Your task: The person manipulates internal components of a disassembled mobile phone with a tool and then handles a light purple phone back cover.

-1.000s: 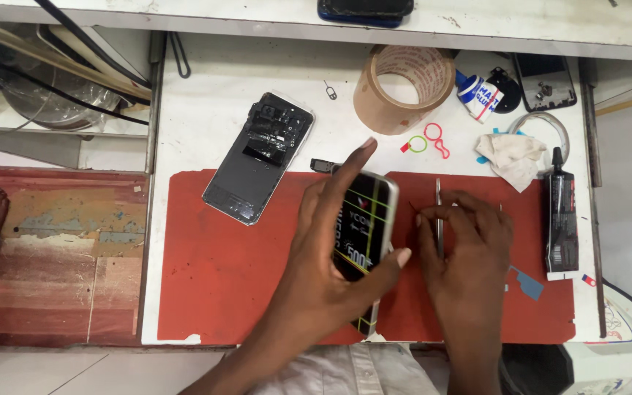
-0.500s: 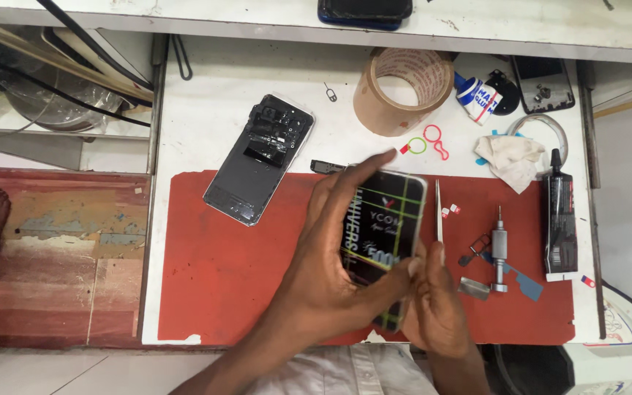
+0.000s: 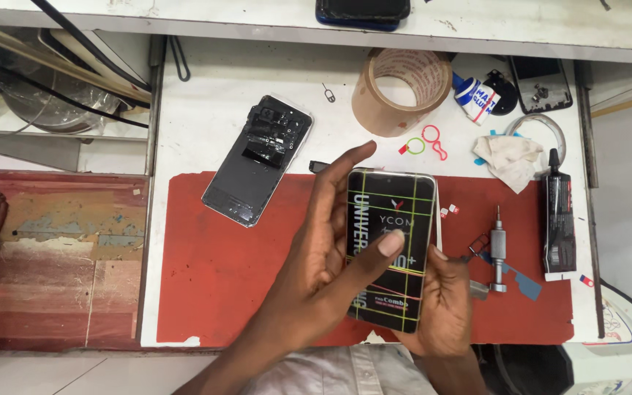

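Observation:
A black phone (image 3: 391,219) with a printed film of yellow and green grid lines on its face is held above the red work mat (image 3: 221,263). My left hand (image 3: 316,256) wraps its left edge, thumb pressed flat on the film. My right hand (image 3: 444,307) cups the phone's lower right side from beneath. A second phone (image 3: 257,159), opened with its dark insides showing, lies at the mat's upper left edge. A small metal screwdriver (image 3: 499,252) rests on the mat to the right of my right hand.
A roll of brown tape (image 3: 401,89) stands on the white table behind the mat. A crumpled white cloth (image 3: 510,157), a black glue tube (image 3: 559,212), small red and green ring tools (image 3: 426,140) and a blue-white tape roll (image 3: 475,96) lie at the right.
My right hand let go of the screwdriver, which now lies on the mat, and moved under the phone. The phone has been lifted and turned more upright, with my left thumb across it.

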